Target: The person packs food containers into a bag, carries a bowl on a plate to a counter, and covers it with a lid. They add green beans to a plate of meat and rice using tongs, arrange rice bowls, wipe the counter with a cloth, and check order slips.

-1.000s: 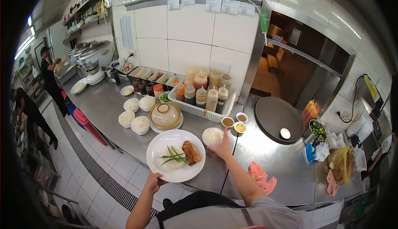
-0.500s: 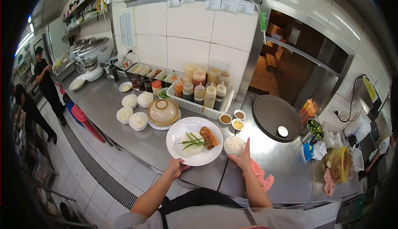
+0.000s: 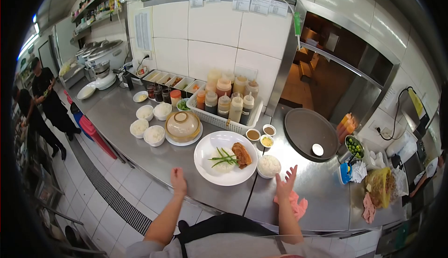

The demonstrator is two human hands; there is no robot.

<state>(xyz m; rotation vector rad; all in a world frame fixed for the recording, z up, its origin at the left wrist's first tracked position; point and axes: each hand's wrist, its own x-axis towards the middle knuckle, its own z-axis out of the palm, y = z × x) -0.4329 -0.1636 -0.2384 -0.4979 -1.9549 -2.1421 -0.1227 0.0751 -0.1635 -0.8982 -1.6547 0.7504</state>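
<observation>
Steel counter [image 3: 154,157] — left hand [image 3: 178,181], right hand [image 3: 284,185] hover, fingers spread.

White-tiled wall [image 3: 214,48], steel counter [image 3: 140,150], pale tiled floor [image 3: 116,188]

Single head-worn fisheye view, angled forward and down over the steel counter [image 3: 154,160], close.

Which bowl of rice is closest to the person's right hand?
The bowl of rice just right of the big white plate, in front of the right hand. The four other rice bowls sit far left, beside the lidded clay pot.
</observation>
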